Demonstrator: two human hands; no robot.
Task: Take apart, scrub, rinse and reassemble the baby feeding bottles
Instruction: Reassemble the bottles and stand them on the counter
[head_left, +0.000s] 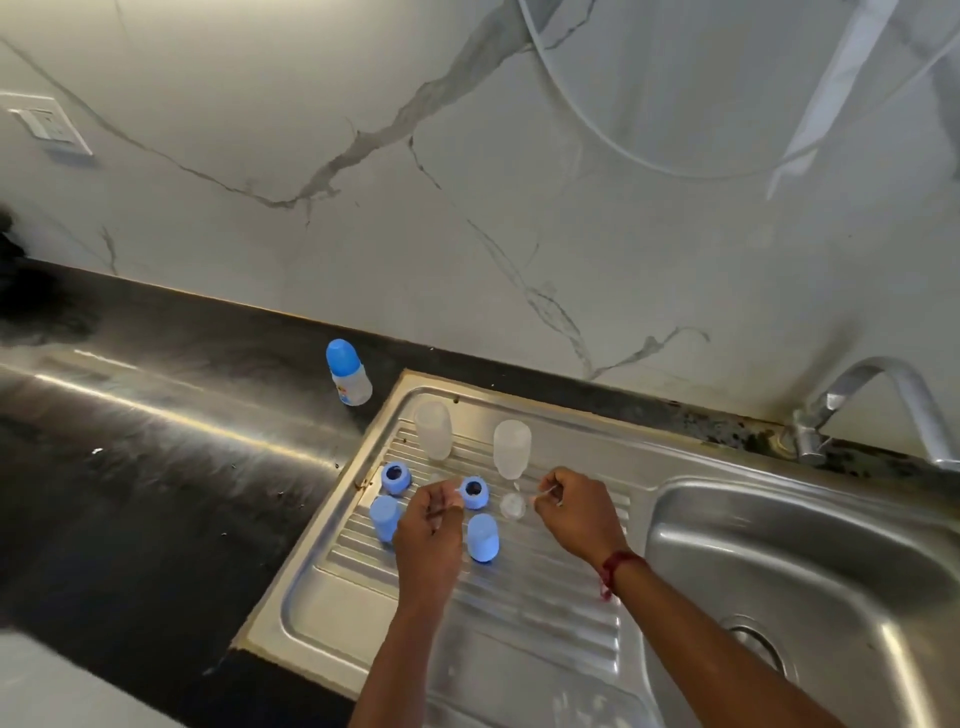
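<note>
A steel drainboard is filling the lower middle of the frame, its raised rim running along a black counter to the left and behind, with a wide bare stretch of ribbed steel lying open below the hands. At the lower right the sink basin is dropping away just past the drainboard's edge, and a curved metal faucet is arching over it from the right edge. Near the middle, the left hand is hovering with its fingers curled and tips drawn together; whether it is pinching anything cannot be told. The right hand, a red thread circling its wrist, is pinching a small clear piece. The hands are staying apart, with a clear nipple sitting on the ribs between them. Two frosted bottle bodies are standing mouth down just above the hands. Two blue collar rings and two rounded blue caps are sitting around the left hand. One assembled bottle with a blue cap is standing on the counter beside the drainboard's far left corner. A veined marble wall is rising behind.
</note>
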